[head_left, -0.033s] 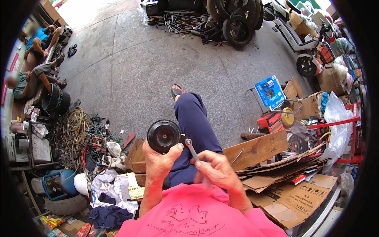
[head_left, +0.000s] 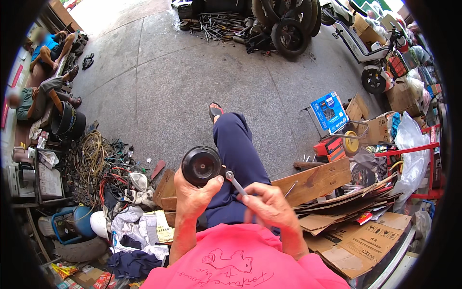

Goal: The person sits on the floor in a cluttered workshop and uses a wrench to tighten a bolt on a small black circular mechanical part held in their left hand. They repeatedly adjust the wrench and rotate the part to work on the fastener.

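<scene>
My left hand [head_left: 193, 196] is wrapped round a black round disc with a bolt at its centre, which looks like a vehicle horn [head_left: 196, 168]. Its thumb presses near a small bracket at the horn's right side. In my right hand [head_left: 269, 204] is a silver ring spanner [head_left: 237, 184], gripped by the handle between thumb and fingers. The spanner's ring end sits at the bracket, over what seems to be a nut or bolt. The lower fingers of the right hand are smeared by motion. Both hands are above my lap in dark blue trousers [head_left: 236, 149].
At right, a wooden board [head_left: 317, 180] lies beside flattened cardboard [head_left: 365, 245]; a blue box [head_left: 329, 113] stands beyond. Tangled cables [head_left: 96, 159] and a black bucket [head_left: 68, 120] are at left, where two people sit. Tyres [head_left: 290, 37] and a white scooter [head_left: 368, 55] stand farther off.
My right hand has shifted a little to the right, and the spanner's handle has swung right with it. The horn has tilted or moved very slightly in my left hand.
</scene>
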Available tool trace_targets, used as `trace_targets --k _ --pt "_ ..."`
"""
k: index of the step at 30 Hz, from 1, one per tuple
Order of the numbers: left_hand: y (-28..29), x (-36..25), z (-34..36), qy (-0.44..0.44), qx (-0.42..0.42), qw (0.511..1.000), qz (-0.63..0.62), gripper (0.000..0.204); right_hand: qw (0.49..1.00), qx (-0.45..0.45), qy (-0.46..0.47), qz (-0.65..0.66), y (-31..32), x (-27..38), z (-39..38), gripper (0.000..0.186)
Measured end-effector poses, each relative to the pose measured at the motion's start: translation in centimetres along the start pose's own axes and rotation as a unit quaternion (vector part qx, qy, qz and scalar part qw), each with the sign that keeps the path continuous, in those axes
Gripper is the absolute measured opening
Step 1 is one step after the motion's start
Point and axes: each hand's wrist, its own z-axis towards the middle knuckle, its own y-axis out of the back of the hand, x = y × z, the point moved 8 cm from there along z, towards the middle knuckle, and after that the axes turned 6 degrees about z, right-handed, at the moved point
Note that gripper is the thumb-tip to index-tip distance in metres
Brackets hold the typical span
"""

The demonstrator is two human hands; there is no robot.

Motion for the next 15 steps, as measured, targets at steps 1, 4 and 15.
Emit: trace_targets --k 1,4,15 --pt "0.1 -0.1 0.2 -0.001 0.021 0.999 0.031 0.031 1.0 -0.01 -0.006 -0.004 0.9 0.0 -0.1 0.02" --pt "-0.8 0.7 0.4 0.011 0.107 0.993 0.043 0.035 0.986 0.034 0.023 -0.164 2.2 0.6 -0.3 0.02" --pt "-0.9 0.8 0.0 0.016 -0.028 0.997 -0.077 0.023 0.996 0.002 0.051 0.071 0.8 -1.2 0.4 0.022"
